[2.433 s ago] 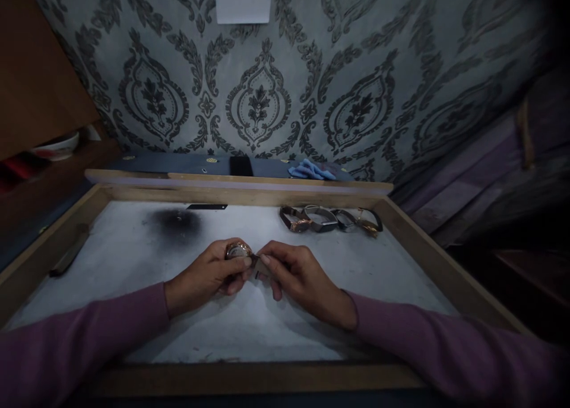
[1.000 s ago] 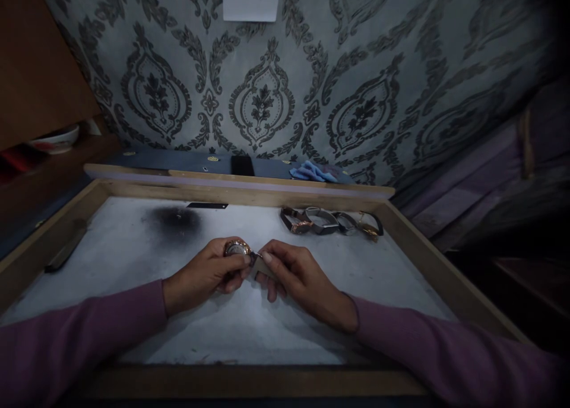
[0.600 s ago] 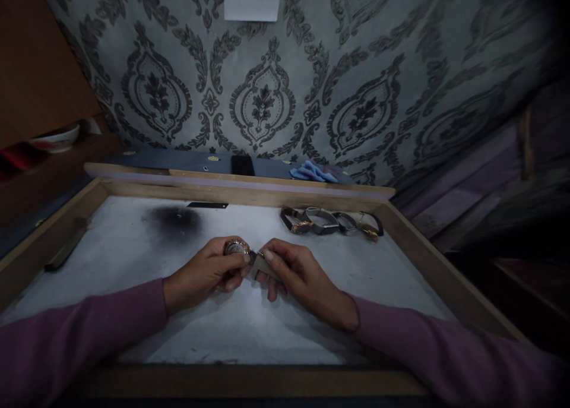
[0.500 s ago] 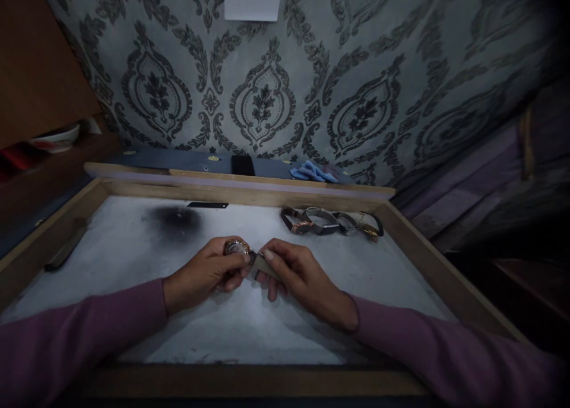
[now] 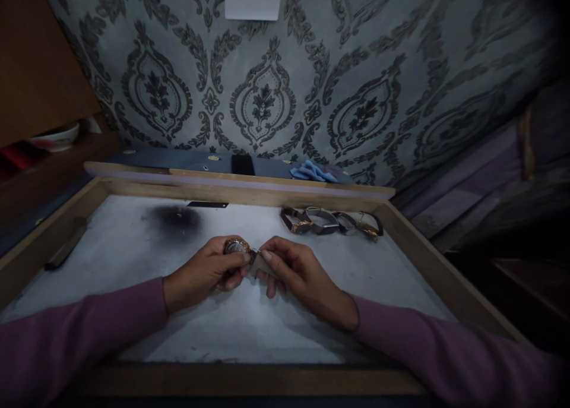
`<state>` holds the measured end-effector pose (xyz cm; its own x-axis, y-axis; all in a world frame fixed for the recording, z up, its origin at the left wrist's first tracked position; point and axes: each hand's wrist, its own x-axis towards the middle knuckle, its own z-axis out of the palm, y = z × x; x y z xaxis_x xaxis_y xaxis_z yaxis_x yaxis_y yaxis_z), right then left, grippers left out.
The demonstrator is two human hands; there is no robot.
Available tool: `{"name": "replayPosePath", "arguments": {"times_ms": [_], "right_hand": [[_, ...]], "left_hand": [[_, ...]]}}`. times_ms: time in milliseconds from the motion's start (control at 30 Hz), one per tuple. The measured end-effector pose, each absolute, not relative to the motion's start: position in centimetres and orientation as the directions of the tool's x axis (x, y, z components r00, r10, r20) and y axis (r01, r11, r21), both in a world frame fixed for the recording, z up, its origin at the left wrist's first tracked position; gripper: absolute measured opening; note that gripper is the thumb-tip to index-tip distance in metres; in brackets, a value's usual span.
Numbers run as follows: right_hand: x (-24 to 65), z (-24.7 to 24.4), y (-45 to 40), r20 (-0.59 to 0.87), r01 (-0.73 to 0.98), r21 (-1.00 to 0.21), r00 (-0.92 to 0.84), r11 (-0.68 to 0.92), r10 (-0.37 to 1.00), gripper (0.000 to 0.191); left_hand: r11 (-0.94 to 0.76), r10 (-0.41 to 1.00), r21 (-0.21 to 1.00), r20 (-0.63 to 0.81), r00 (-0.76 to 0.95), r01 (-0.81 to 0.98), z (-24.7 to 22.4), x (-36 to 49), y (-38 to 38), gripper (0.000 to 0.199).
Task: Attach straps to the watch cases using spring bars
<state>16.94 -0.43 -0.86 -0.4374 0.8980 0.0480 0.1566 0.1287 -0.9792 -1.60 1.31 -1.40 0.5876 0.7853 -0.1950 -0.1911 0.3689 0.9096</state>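
A watch with a round, shiny face (image 5: 236, 247) is pinched between the thumb and fingers of my left hand (image 5: 207, 271). My right hand (image 5: 300, 277) is closed on a flat grey-brown piece (image 5: 266, 266), which looks like a strap or a cloth. The two hands nearly meet over the middle of the white tray surface (image 5: 249, 331). Between the fingertips, where the watch and the flat piece come together, the details are too small and dim to make out.
Several watches (image 5: 329, 221) lie at the tray's back right. A black strip (image 5: 208, 205) rests near the back edge, and a dark tool (image 5: 66, 246) at the left. Beyond the wooden rim (image 5: 236, 185) are a black phone-like object (image 5: 243, 164) and a blue cloth (image 5: 314, 171).
The fingers of my right hand have shifted slightly up along the flat piece. My left hand and the watch have hardly moved.
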Motion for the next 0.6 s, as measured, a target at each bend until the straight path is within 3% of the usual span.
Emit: {"name": "replayPosePath", "arguments": {"times_ms": [600], "right_hand": [[16.79, -0.78, -0.4, 0.067, 0.154, -0.977, -0.436, 0.148, 0.897, 0.018]], "left_hand": [[0.363, 0.786, 0.916, -0.201, 0.585, -0.173, -1.45, -1.65, 1.32, 0.02]]}}
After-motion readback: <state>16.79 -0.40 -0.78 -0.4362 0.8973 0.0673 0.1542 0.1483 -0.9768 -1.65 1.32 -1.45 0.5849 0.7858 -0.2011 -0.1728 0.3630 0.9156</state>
